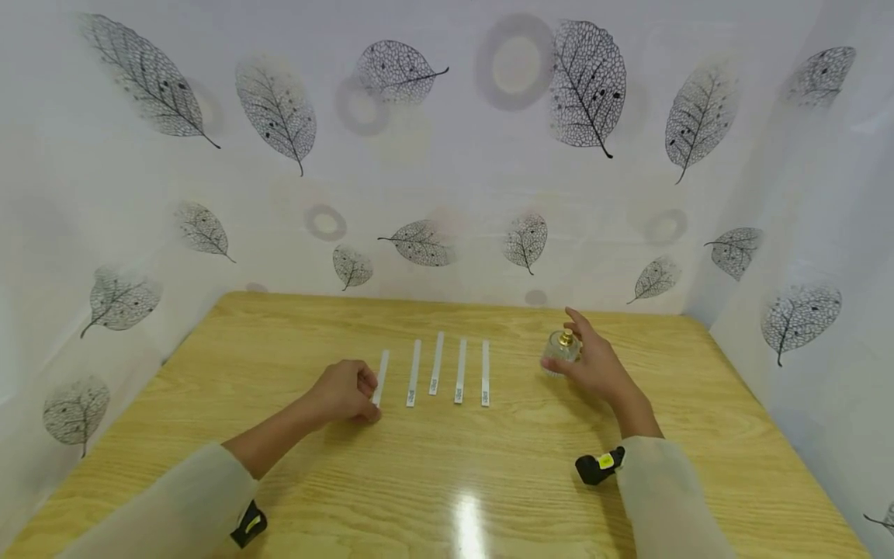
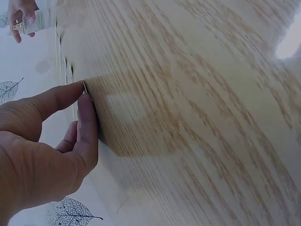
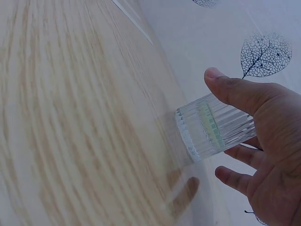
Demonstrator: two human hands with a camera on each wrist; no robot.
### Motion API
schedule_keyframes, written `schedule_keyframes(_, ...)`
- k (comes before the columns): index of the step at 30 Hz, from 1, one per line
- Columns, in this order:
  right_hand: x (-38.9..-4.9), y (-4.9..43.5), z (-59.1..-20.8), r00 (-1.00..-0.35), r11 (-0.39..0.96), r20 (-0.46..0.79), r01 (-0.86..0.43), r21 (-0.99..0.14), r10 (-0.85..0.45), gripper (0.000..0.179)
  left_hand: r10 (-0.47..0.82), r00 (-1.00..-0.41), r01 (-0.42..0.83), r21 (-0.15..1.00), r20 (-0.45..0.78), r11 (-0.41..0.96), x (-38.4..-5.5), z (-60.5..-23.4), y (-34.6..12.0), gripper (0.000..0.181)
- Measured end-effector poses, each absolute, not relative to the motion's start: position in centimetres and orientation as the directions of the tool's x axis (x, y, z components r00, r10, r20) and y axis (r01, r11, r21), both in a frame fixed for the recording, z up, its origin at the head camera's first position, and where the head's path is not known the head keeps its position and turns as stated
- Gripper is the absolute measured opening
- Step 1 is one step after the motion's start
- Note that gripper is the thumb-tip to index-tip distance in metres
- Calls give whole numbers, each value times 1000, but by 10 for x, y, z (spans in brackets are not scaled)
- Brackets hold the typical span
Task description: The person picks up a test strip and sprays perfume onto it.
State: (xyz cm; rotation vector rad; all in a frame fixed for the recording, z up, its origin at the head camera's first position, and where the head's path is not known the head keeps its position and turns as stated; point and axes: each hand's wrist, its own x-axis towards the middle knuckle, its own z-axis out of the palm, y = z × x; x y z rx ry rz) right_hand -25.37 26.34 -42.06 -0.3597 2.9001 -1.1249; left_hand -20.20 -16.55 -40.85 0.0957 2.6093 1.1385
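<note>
My left hand (image 1: 345, 392) is at the leftmost white paper strip (image 1: 381, 373), a perfume test strip by its look. In the left wrist view, thumb and a finger of the left hand (image 2: 56, 136) pinch its near end at the tabletop. Several more strips (image 1: 438, 365) lie in a row to its right, with small dark print at their near ends. On the right side, my right hand (image 1: 594, 365) holds a clear ribbed glass perfume bottle (image 3: 211, 127) with a gold neck (image 1: 566, 337). Its thumb lies along one side, other fingers partly hidden behind the glass.
The wood-grain table (image 1: 419, 481) has a pale curtain (image 1: 447, 171) with leaf prints along its back and sides. A black wrist camera (image 1: 599, 466) is on the right sleeve, another camera (image 1: 249, 524) on the left. Light glares on the table's front.
</note>
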Motion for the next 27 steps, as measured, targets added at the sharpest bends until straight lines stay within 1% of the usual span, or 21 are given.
schedule_keyframes(6, -255, 262, -421, -973, 710, 75, -213, -672, -220, 105, 143, -959, -83, 727, -244, 681, -199, -408, -165, 46)
schedule_keyframes(10, -256, 262, -421, -973, 701, 81, -213, -681, -216, 100, 122, -963, -96, 733, -238, 673, -197, -408, -164, 48)
schedule_keyframes(16, -259, 261, -422, -977, 672, 62, -187, -716, -206, 97, 108, -965, -112, 754, -237, 647, -194, -406, -163, 50)
schedule_keyframes(21, -262, 262, -428, -973, 618, 58, -187, -764, -222, 99, 104, -962, -132, 765, -252, 631, -193, -406, -163, 51)
schedule_keyframes(27, -261, 263, -433, -962, 524, 99, -224, -822, -255, 97, 97, -960, -152, 784, -261, 601, -191, -406, -162, 51)
